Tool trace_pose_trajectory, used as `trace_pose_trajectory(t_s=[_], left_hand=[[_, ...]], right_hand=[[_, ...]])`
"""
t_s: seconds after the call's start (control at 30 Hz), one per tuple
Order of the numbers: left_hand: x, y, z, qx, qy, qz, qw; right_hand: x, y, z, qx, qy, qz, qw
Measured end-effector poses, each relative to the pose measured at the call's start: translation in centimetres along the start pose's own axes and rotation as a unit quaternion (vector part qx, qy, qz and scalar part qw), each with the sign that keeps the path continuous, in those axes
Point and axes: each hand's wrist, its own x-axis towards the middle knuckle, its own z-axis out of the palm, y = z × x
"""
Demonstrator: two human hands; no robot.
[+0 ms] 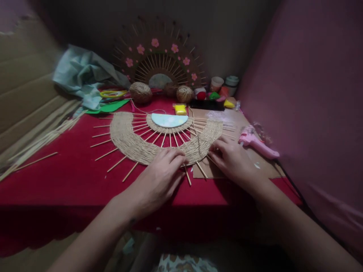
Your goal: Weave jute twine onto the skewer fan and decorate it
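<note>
Half-round woven piece (159, 141) lies flat on the red cloth (70, 177), directly under and ahead of both hands, curved edge toward the person. Its wooden sticks (187, 176) fan outward past the jute weave; lying flat likely keeps the spokes level while the cord is worked between them.

Left hand (159, 177): palm down, fingers loosely together and slightly bent, tips resting on the near rim of the weave where a stick juts out. It grips nothing that can be seen; it seems to press the piece down.

Right hand (234, 160): also palm down, fingers curled toward the weave's right end, tips touching the rim or the sticks there. Whether it pinches a strand of cord cannot be told; the light is dim.

Under and just beyond the right hand, a sheet of cardboard (241, 124), probably shielding the cloth. Just right of that hand, a pink glue gun (256, 143) lies on the cardboard, its cable trailing off.

Beyond both hands: pale half-disc (168, 120) at the weave's centre, two balls of twine (141, 92), small pots, and a finished flowered fan piece (159, 56) propped against the wall. Far left of the left hand, loose spare sticks (36, 141).
</note>
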Motion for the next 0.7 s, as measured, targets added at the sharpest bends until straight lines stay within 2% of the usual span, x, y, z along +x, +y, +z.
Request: trace_pose_trajectory(t_s=[0.07,0.17,0.3,0.37,0.5,0.6,0.7], left_hand=[[0.6,-0.3,-0.3,0.051,0.001,-0.012,0.999],[1.5,-1.4,-0.7,0.112,-0.027,-0.035,0.993],[1.8,-2.8,-1.1,0.103,-0.068,-0.026,0.992],[1.6,-3.1,-1.3,0.097,-0.082,-0.010,0.992],[0.5,-3.1,-2.5,0.087,-0.100,0.014,0.991],[-0.6,-3.9,-3.9,0.066,-0.110,0.008,0.992],[-1.4,-5.1,-5.1,0.041,-0.136,-0.010,0.990]], right_hand=[[0.0,-0.1,0.3,0.007,0.016,-0.008,1.000],[0.1,-0.5,0.2,0.027,0.029,0.009,0.999],[0.3,-1.1,-0.2,0.105,-0.004,0.077,0.992],[0.3,-1.3,-0.3,0.180,-0.039,0.120,0.975],[0.1,-2.1,0.1,0.326,-0.106,0.182,0.921],[0.1,-3.4,0.8,0.381,-0.141,0.160,0.900],[0.4,-4.6,1.6,0.382,-0.147,0.114,0.905]])
